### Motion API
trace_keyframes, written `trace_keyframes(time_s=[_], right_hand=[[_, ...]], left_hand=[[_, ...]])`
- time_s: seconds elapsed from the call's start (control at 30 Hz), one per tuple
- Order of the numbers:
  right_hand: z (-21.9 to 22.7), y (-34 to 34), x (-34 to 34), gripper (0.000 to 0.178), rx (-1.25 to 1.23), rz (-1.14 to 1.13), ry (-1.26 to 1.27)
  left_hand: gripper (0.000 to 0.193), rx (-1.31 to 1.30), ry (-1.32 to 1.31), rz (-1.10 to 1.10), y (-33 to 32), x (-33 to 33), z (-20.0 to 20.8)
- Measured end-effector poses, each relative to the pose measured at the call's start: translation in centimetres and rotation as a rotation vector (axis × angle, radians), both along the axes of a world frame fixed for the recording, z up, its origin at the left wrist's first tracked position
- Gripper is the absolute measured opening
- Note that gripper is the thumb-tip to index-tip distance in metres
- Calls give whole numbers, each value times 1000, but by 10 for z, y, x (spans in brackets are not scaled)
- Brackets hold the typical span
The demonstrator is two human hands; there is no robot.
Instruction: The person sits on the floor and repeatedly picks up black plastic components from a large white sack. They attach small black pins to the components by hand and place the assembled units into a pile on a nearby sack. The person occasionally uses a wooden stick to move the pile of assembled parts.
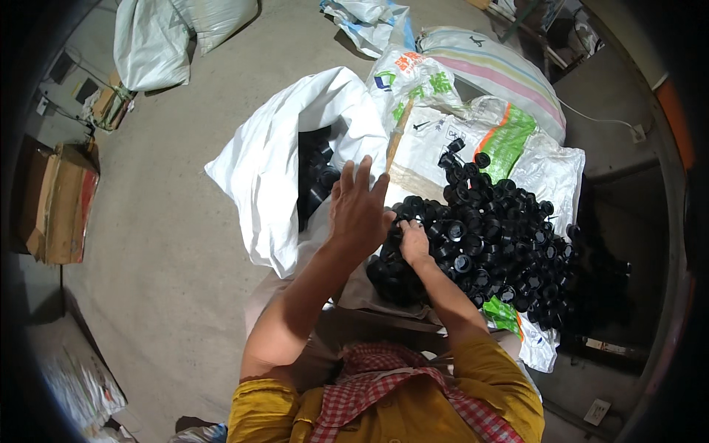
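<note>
Over the right edge of a white woven sack [258, 166], my left hand [358, 214] is raised with its fingers spread and nothing in it. The sack's mouth gapes toward me, and black plastic parts [319, 173] show inside. To the right lies a big heap of black plastic caps [509, 236], round and ribbed. My right hand [414, 242] is at the near left side of this heap, its fingers curled at a cap; its fingertips are partly hidden among the dark pieces. Between the sack and the heap stands a thin wooden stick [399, 136], tilted.
Flattened printed sacks [546, 173] lie under the heap. A full striped sack [502, 63] sits behind them. White bags [151, 48] stand at the far left, a cardboard box [66, 203] at the left. A pale cable [602, 120] runs at the right.
</note>
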State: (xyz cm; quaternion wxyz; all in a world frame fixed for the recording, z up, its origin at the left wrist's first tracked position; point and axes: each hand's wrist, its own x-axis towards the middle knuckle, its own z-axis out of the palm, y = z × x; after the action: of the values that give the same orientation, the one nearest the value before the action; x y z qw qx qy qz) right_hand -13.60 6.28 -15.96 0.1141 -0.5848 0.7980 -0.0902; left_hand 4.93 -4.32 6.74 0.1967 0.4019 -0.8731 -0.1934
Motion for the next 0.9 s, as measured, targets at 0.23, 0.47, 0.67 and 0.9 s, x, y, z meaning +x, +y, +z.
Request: trace_keyframes(time_s=[0.23,0.47,0.67,0.9], right_hand=[[133,42,7,38,-391,141,-170],[202,64,16,38,-757,287,-48],[197,79,27,58,-648,-28,-728],[203,93,24,18,-141,-37,-698]], left_hand=[[60,340,272,-129,28,-23,-27],[49,1426,485,-230,32,-37,-29],[43,1487,607,-316,41,-28,-30],[53,149,532,-628,55,-19,-31]])
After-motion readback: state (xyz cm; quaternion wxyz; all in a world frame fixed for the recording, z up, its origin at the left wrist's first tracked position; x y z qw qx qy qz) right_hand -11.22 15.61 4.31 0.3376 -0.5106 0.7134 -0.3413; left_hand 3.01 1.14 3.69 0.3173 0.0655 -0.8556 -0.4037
